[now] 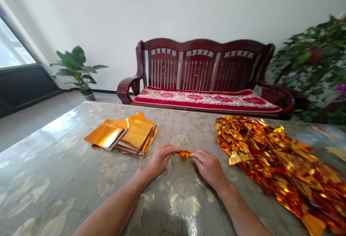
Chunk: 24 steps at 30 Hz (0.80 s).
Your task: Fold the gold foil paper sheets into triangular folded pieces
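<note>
Between my two hands is a small folded piece of shiny gold foil paper [184, 153], just above the table. My left hand [162, 158] pinches its left end with closed fingers. At the right end, the thumb and fingers of my right hand [208, 165] are closed on it too. Stacks of flat gold foil sheets [136, 135] lie beyond and left of my left hand. To the right of my right hand spreads a large heap of folded gold foil pieces [270, 153].
The table [102, 200] has a glossy, flower-patterned cover. A clear plastic bag [321, 135] lies at its right side. Behind the table stands a dark red wooden bench [200, 66] with a red floral cushion [208, 98]. Potted plants [78, 68] flank it.
</note>
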Each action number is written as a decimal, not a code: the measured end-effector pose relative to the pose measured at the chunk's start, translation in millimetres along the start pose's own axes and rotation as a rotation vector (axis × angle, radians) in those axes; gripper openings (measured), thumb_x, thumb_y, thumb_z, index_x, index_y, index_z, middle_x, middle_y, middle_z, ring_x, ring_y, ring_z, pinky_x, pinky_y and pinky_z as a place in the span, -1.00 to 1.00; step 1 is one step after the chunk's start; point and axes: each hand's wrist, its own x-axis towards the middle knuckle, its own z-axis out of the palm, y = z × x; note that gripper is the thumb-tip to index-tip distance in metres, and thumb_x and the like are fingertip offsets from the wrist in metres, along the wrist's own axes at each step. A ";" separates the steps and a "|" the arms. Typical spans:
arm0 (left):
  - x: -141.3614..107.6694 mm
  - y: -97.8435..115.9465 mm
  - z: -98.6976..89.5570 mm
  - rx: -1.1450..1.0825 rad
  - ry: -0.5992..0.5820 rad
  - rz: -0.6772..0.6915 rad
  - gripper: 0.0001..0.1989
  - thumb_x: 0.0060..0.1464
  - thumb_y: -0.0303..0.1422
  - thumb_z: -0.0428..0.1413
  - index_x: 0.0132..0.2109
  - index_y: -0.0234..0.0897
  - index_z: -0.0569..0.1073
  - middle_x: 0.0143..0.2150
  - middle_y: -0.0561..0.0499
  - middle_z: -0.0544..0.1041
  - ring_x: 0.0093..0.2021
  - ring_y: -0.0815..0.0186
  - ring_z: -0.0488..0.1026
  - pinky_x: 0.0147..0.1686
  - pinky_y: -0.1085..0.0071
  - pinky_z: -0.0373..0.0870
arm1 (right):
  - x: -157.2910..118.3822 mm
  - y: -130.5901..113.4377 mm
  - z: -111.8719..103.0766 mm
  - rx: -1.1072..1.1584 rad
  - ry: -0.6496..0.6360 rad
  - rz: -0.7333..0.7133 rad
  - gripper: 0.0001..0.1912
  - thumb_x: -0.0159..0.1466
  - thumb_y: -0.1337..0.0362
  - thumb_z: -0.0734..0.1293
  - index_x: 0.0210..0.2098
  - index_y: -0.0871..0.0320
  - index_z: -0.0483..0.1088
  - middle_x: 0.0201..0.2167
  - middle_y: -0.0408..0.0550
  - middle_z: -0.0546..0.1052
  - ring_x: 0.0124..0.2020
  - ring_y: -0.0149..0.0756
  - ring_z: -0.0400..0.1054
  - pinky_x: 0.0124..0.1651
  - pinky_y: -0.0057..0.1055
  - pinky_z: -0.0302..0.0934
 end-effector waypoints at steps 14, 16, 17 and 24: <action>-4.6 12.3 -10.5 0.246 -0.173 0.141 -0.63 0.24 -0.44 0.00 0.08 0.00 0.53 -0.22 0.00 0.56 -0.19 0.32 0.51 -0.06 0.47 0.38 | 0.9 0.7 -0.5 0.165 -0.050 0.026 -0.70 0.26 0.43 0.24 -0.17 0.05 0.56 -0.28 -0.09 0.60 -0.25 -0.33 0.50 -0.15 -0.43 0.36; -4.0 10.4 -10.5 0.265 -0.173 0.151 -0.68 0.26 -0.41 0.00 0.02 -0.02 0.56 -0.25 0.00 0.56 -0.21 0.32 0.52 -0.09 0.47 0.38 | 0.8 0.7 -1.0 0.172 -0.092 0.019 -0.70 0.26 0.44 0.25 -0.16 0.04 0.56 -0.28 -0.10 0.61 -0.25 -0.34 0.50 -0.16 -0.44 0.36; -3.9 9.0 -10.2 0.272 -0.173 0.154 -0.71 0.27 -0.39 0.01 -0.01 -0.04 0.57 -0.26 0.00 0.56 -0.22 0.32 0.52 -0.10 0.47 0.38 | 0.7 0.8 -1.3 0.176 -0.110 0.020 -0.70 0.26 0.44 0.25 -0.16 0.04 0.56 -0.27 -0.10 0.62 -0.25 -0.34 0.50 -0.16 -0.45 0.36; -5.0 -0.6 -4.7 0.259 -0.135 0.106 -0.75 0.30 -0.35 0.00 -0.12 -0.14 0.59 -0.27 -0.02 0.58 -0.23 0.31 0.53 -0.17 0.46 0.39 | -0.5 0.9 -1.8 0.185 -0.134 0.042 -0.79 0.30 0.37 0.30 -0.20 0.01 0.57 -0.27 -0.16 0.63 -0.26 -0.35 0.52 -0.17 -0.47 0.34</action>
